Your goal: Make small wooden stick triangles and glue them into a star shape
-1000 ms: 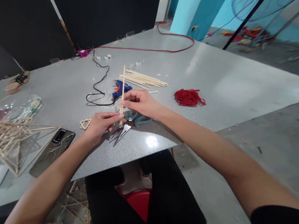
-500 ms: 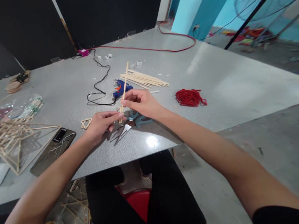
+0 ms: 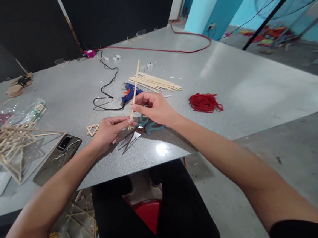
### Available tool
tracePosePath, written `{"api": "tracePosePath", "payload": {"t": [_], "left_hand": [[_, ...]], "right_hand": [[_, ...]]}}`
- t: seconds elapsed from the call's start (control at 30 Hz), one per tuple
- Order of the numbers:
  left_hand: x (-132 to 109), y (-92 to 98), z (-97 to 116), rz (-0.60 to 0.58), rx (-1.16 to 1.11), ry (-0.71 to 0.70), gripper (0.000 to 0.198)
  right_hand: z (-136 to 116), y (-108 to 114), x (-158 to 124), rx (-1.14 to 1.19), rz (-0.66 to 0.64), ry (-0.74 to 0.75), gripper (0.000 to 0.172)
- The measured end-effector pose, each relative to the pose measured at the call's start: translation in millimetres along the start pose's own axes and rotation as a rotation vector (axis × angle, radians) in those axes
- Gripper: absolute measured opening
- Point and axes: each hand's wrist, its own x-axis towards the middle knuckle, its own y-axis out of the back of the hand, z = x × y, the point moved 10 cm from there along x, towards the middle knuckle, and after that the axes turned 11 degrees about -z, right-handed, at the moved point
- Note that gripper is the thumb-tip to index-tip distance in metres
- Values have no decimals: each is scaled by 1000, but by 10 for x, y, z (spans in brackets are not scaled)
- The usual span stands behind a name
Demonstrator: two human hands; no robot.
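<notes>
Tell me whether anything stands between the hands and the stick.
Nothing visible does. The right hand pinches the stick about mid-length, and the left hand holds its lower end. The scissors lie on the table beneath them.

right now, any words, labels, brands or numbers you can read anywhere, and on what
None can be read.
The glue gun, the phone and the plastic packets show no legible print: any marks are too small or blurred.
The stick, held by the left hand and right hand, bears no visible marks.
</notes>
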Motion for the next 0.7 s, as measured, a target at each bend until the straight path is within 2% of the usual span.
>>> {"api": "tracePosePath", "payload": {"t": [0.7], "left_hand": [[6,13,21,6,-27,-45,41]], "right_hand": [[107,-106,38,260,-120,-45,46]]}}
